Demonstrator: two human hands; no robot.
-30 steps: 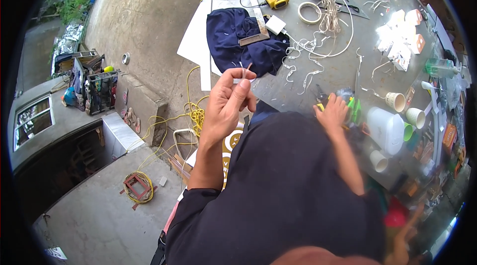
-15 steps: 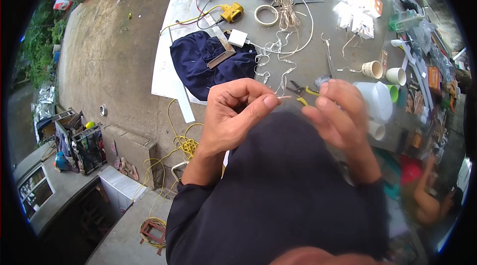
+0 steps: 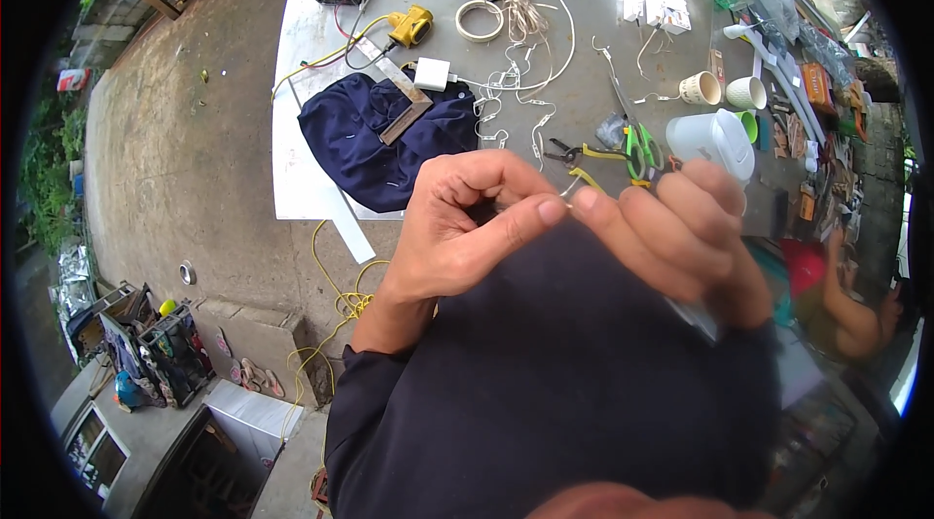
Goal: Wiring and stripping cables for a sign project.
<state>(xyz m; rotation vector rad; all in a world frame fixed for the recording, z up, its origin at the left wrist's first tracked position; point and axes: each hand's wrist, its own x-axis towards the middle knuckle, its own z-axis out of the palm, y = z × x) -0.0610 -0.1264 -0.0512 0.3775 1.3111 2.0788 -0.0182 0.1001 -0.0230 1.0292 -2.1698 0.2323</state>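
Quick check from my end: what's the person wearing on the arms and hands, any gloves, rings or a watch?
Both hands are bare: no gloves on the left hand or the right hand, and no rings show on the fingers. A dark navy long sleeve covers the left forearm, ending at the wrist. The right wrist is hidden behind dark navy cloth, so a watch there cannot be ruled out.

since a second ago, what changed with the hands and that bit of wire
The right hand came up off the table to meet the left hand; both fingertips now pinch the thin wire over the dark cloth. The left hand's grip on the wire stayed. The table clutter is unchanged.
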